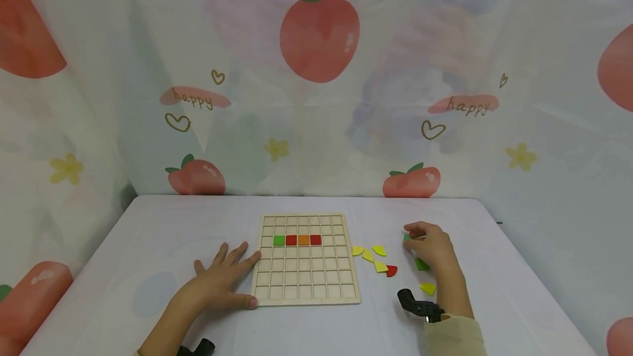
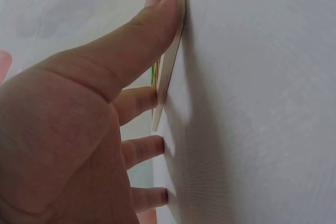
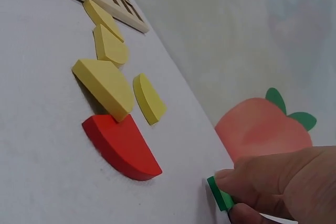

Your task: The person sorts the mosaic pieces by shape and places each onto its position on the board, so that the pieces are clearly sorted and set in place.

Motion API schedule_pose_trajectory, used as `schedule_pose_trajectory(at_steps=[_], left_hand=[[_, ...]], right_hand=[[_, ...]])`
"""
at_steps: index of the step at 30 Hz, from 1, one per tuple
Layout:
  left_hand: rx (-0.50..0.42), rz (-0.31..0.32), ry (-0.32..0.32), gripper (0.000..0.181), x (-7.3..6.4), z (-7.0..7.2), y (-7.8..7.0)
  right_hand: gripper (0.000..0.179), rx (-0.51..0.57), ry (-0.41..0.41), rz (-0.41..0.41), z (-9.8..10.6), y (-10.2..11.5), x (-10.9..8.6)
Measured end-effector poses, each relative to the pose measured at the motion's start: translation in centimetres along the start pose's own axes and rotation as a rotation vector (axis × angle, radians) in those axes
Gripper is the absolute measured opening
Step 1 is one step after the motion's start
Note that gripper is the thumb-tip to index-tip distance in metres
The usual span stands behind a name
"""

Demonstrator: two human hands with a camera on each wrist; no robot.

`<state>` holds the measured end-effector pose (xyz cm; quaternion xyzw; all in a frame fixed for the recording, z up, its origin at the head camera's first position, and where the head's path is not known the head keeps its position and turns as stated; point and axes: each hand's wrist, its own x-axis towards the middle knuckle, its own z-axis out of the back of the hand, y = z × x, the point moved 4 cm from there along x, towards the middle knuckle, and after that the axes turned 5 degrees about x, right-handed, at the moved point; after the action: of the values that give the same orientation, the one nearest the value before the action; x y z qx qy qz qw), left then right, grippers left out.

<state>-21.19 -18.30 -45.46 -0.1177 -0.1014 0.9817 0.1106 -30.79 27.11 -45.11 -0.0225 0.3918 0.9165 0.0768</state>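
Presently the right hand [image 1: 432, 246] rests on the pale surface [image 1: 148, 246] to the right of the wooden grid board [image 1: 306, 260], fingers curled and pinching a green piece [image 3: 219, 194] at its edge. The right wrist view shows only part of that piece; its full shape cannot be made out. A second green piece [image 1: 421, 264] lies just beside the hand on the near side, and a yellow piece [image 1: 427, 288] sits nearer still, close to the forearm.

Between that hand and the board lie four yellow pieces [image 1: 368, 255] in a loose cluster, with a red quarter-round piece [image 1: 391, 271] touching the nearest yellow one.

The left hand [image 1: 222, 279] lies flat against the board's left edge, fingers straight and spread, holding nothing. The left wrist view shows the thumb [image 2: 157, 14] pressed on the board's rim and one fingertip touching its edge; the others rest on the surface.

The board carries one row of four square tiles in its third line from the far edge: green [image 1: 279, 240], red [image 1: 291, 240], orange [image 1: 304, 240], red [image 1: 315, 240].

A printed cloth [image 1: 316, 70] with peaches, hearts and the word "happy" encloses the surface on the far side and both flanks. Dark wrist mounts show near both forearms, the left one partly cut off at the frame's bottom edge.
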Motion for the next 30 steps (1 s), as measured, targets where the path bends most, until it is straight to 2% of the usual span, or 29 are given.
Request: schedule_pose_trajectory(at_steps=[7,30], left_hand=[[-0.001,-0.008,-0.001,0.102,-0.17,0.13,-0.07],[-0.004,-0.011,-0.005,0.101,-0.27,0.29,-0.20]], right_hand=[[0.038,-0.017,-0.006,0.023,-0.39,0.17,0.11],[0.037,-0.032,0.001,0.005,-0.99,0.91,-0.16]])
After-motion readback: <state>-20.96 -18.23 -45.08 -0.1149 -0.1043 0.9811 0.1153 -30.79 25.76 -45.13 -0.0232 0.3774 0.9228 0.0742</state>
